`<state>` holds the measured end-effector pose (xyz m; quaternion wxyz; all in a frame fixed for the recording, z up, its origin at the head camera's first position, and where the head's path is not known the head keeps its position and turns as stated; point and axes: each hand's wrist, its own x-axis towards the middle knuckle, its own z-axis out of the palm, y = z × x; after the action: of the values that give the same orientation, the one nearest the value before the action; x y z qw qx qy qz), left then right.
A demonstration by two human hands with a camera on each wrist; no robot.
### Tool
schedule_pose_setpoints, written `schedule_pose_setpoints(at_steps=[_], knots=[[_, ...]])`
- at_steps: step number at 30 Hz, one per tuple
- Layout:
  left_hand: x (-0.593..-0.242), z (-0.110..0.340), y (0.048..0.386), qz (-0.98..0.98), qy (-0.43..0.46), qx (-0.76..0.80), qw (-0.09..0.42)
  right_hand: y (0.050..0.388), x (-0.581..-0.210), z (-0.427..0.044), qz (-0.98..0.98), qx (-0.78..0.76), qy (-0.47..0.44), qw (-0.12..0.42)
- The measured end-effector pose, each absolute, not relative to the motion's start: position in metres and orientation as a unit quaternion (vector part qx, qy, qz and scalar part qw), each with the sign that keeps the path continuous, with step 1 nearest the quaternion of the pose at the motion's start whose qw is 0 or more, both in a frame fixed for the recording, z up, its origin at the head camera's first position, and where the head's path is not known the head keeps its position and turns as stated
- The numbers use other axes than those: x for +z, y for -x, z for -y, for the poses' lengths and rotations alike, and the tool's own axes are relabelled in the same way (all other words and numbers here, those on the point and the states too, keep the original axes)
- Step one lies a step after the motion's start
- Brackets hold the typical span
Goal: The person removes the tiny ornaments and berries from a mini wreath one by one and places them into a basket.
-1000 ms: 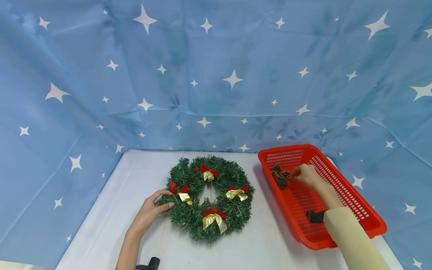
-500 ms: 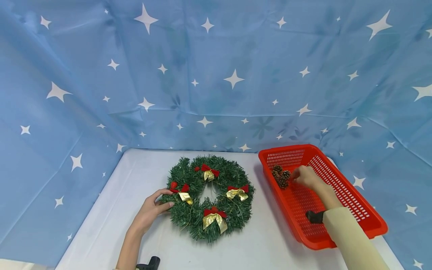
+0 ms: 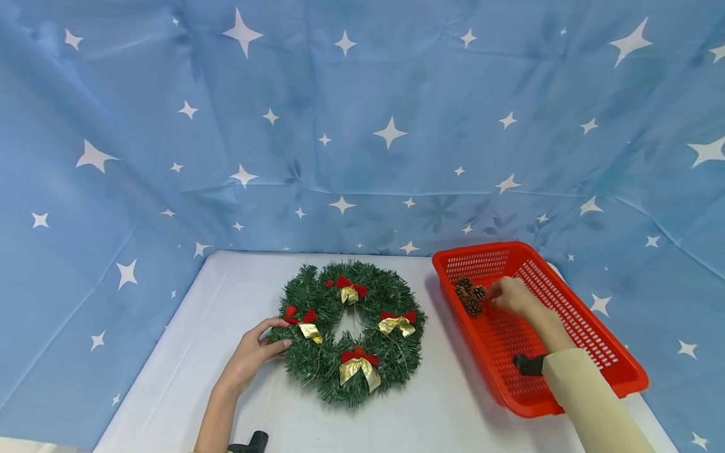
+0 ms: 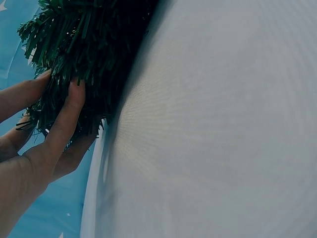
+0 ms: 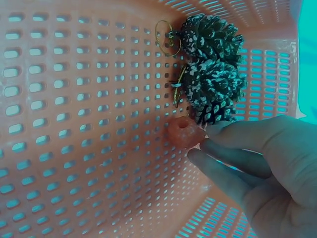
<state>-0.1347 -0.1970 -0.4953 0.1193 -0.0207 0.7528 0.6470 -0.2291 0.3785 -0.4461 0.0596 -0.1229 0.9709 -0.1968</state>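
Note:
A green Christmas wreath (image 3: 391, 358) with gold-and-red bows and small red berries lies flat on the white table. My left hand (image 3: 252, 352) grips its left edge; in the left wrist view the fingers (image 4: 64, 116) press into the green tinsel. Inside the red basket (image 3: 493, 377), my right hand (image 3: 515, 296) is lowered beside several pine cones (image 3: 471, 296). The right wrist view shows its thumb and fingers pinching a small red berry ornament (image 5: 184, 132) with a hole in its near end. The pine cones (image 5: 213, 84) have white-flecked scales and gold loops.
The basket stands at the table's right side, its perforated walls around my right hand. White tabletop (image 3: 317, 431) lies in front of the wreath. A blue cloth with white stars (image 3: 391, 132) hangs behind the table and at both sides.
Both hands, the wreath and the basket stay nearly where they were. Only a slight shift of the head view shows.

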Motion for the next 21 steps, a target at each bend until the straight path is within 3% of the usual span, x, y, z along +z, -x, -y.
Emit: schedule_pose_setpoints(at_steps=[21], knots=[[-0.496,0.197,0.135,-0.751,0.022,0.649,0.120,0.230,-0.416,-0.333,-0.964,-0.197,0.179,0.007]])
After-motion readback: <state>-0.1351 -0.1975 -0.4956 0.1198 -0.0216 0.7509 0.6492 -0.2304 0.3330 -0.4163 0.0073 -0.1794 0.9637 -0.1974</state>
